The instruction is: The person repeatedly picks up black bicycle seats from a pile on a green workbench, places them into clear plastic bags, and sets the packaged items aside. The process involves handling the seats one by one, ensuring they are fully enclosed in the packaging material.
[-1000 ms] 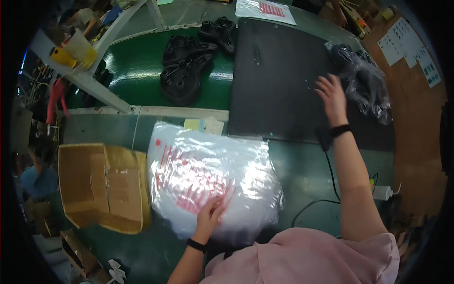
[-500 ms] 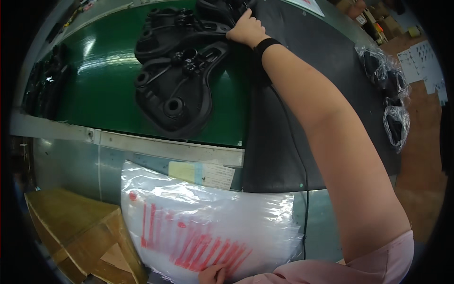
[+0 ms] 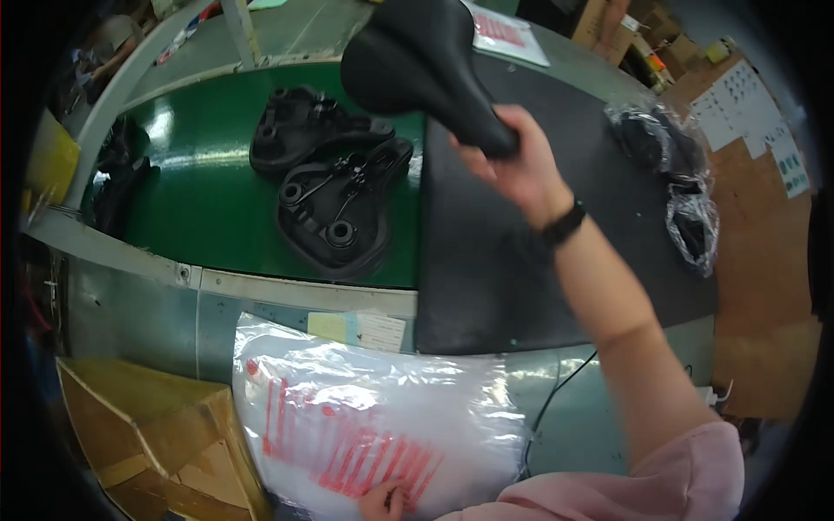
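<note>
My right hand (image 3: 512,161) grips the narrow nose of a black bicycle saddle (image 3: 426,65) and holds it up over the black mat (image 3: 521,278). Two more black saddles lie upside down on the green conveyor belt (image 3: 208,200): one (image 3: 343,208) near the mat's edge, one (image 3: 300,126) behind it. My left hand (image 3: 387,501) rests at the bottom edge on a stack of clear plastic bags with red print (image 3: 373,425); only its fingers show.
Saddles wrapped in clear plastic (image 3: 673,174) lie at the mat's right side. An open cardboard box (image 3: 148,434) stands at the lower left. More dark parts (image 3: 122,169) sit at the belt's left end. A brown board (image 3: 764,260) borders the right.
My right hand has lifted a saddle off the belt and swung it up and right over the mat. The view has pulled back. My left hand stays on the bags.
</note>
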`<state>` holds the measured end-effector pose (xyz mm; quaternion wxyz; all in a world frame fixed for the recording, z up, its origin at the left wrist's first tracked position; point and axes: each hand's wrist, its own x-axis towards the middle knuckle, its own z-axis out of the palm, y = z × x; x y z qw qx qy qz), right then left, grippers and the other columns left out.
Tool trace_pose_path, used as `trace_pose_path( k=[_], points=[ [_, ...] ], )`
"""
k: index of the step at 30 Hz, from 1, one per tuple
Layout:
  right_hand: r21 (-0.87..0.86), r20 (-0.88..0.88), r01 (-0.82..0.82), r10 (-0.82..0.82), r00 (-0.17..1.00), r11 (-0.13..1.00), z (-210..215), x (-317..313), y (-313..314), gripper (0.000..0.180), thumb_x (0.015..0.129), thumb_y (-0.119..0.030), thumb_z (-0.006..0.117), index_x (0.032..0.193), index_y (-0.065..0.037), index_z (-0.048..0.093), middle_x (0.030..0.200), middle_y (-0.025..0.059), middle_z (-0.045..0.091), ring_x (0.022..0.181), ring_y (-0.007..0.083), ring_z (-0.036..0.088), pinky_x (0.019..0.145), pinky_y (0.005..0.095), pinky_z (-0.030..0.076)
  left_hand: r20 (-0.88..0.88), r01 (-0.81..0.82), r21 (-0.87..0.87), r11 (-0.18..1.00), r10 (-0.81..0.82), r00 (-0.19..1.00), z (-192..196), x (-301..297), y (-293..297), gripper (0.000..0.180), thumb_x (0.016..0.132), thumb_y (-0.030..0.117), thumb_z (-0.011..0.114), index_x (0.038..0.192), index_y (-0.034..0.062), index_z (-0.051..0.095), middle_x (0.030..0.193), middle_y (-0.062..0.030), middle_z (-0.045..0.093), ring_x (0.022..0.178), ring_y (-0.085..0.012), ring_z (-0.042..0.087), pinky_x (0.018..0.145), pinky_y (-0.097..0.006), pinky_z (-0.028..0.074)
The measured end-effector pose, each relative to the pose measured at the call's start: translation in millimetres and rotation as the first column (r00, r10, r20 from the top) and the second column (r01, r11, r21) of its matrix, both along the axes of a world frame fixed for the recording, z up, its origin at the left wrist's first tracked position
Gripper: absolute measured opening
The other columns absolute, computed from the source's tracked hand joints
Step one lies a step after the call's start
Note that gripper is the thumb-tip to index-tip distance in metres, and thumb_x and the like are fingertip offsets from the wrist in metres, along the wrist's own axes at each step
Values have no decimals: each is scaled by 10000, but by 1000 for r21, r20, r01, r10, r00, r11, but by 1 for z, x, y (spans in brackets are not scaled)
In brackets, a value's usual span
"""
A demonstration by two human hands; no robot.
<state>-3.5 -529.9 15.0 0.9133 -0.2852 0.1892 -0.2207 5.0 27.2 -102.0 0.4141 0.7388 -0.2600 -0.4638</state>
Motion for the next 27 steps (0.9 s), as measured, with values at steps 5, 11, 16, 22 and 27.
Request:
trace_pose_path(
  k=[5,11,16,22,27],
  points=[
    [313,301,15,-114,947,950,16,-117,129,650,819,-396,536,1214,106,419,956,205,512,605,163,500,426,230,403,-160,-126,27,992,129,979,1,-1,-9,129,923,63,566,1014,2,634,717,-52,629,611,-109,619,521,-237,508],
    [208,452,0,-96,887,978,34,-243,242,647,819,-386,549,1239,88,418,970,221,491,587,174,517,413,221,423,-175,-224,-34,974,215,961,5,4,-22,160,953,145,542,962,3,615,658,-39,605,505,-101,559,436,-228,436],
    [-395,-199,211,-307,931,894,53,-358,327,625,778,-244,631,1276,71,422,1132,200,520,698,190,607,572,297,542,403,-13,-168,986,81,912,35,-5,-30,258,936,187,545,1034,-38,624,823,-115,658,699,-202,623,644,-311,506],
    [-822,-483,-479,-822,300,308,-18,-449,402,879,663,-62,651,1458,-95,279,1065,234,513,927,420,565,802,439,474,802,398,71,915,-290,522,43,-135,-52,681,850,374,650,1368,8,400,1375,-206,432,1245,-392,404,1034,-471,333],
    [-762,-608,-476,-738,292,439,-65,-466,446,982,612,-67,695,1463,-92,206,1117,241,518,951,443,575,824,452,486,855,367,198,909,-343,388,-2,-161,-39,910,801,466,666,1466,25,227,1502,-237,228,1387,-459,150,1108,-567,174]
  ],
)
